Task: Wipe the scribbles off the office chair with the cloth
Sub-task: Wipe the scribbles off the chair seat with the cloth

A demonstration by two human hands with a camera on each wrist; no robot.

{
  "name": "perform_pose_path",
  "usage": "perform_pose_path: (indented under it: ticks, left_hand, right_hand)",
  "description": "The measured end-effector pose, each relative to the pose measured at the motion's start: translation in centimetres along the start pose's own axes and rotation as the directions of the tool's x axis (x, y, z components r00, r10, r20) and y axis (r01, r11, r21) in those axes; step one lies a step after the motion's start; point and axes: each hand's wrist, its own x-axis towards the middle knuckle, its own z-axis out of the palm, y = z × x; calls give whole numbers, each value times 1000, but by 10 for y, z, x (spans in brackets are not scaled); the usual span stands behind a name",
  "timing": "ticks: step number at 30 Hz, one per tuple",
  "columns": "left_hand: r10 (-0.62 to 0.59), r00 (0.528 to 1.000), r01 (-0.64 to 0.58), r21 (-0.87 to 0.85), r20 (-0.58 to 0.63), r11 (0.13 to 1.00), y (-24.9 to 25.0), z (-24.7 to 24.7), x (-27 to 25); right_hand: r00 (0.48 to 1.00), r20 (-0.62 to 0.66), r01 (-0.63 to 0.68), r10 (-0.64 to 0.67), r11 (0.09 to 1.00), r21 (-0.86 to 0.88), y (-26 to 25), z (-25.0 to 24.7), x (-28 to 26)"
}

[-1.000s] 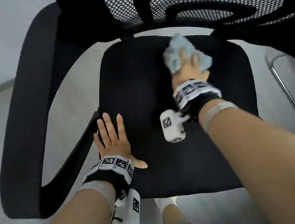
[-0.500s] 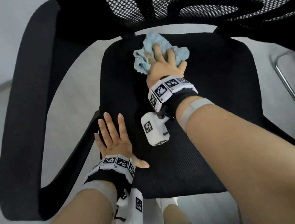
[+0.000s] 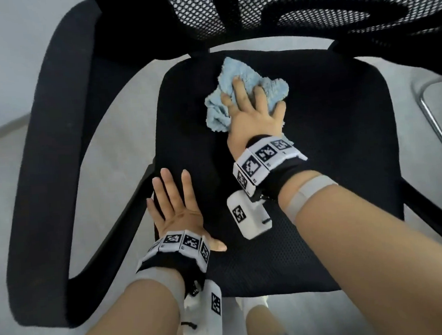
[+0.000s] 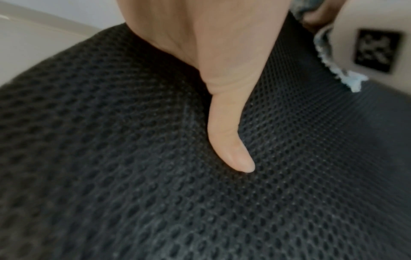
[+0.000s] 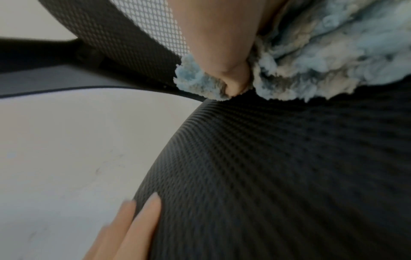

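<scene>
The office chair's black mesh seat [image 3: 333, 158] fills the middle of the head view. A crumpled light-blue fluffy cloth [image 3: 244, 73] lies on the rear middle of the seat. My right hand [image 3: 252, 112] presses it down, fingers spread over the bunched fabric. In the right wrist view my thumb [image 5: 222, 52] digs into the cloth [image 5: 333, 52]. My left hand [image 3: 175, 205] lies flat, fingers straight, on the seat's front left corner, its thumb [image 4: 231, 137] stretched along the mesh [image 4: 155, 176]. I can make out no scribbles on the dark mesh.
The perforated backrest [image 3: 307, 2] rises just behind the cloth. A thick black armrest [image 3: 41, 155] loops round the left side. A metal tube [image 3: 436, 124] runs along the right edge. Grey floor surrounds the chair, and a white-socked foot [image 3: 251, 302] shows under the seat's front.
My right hand has swept the cloth leftward along the rear of the seat, then held near the middle. The left hand has stayed put.
</scene>
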Motion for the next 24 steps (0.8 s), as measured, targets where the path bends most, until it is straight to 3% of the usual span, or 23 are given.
perform_pose_path:
  ticks: [4, 7, 11, 15, 17, 20, 22, 24]
  left_hand:
    - [-1, 1000, 0, -13, -14, 1000, -1, 3, -1]
    - [-12, 1000, 11, -30, -11, 999, 4, 4, 0]
    - [-5, 999, 4, -20, -51, 1000, 4, 6, 3]
    - [-35, 999, 35, -7, -29, 999, 4, 8, 3]
    - [-43, 999, 43, 1, -27, 999, 5, 8, 4]
    - [-18, 999, 19, 12, -48, 1000, 3, 8, 5]
    - [13, 997, -14, -1, -72, 1000, 0, 8, 7]
    - [24, 995, -25, -9, -99, 1000, -1, 9, 8]
  right_hand:
    - [997, 9, 74, -73, 991, -111, 7, 15, -21]
    - [999, -31, 41, -43, 998, -54, -1, 2, 7]
    - [1000, 12, -3, 3, 1000, 17, -9, -12, 28]
    - [997, 35, 67, -66, 997, -33, 39, -5, 2]
    - [993, 54, -102, 103, 995, -8, 86, -7, -8]
    - [917, 63, -399, 395, 910, 108, 130, -9, -14]
    - [877, 49, -478, 477, 861, 173, 118, -4, -13]
    - [898, 31, -435, 438, 878, 201, 80, 3, -17]
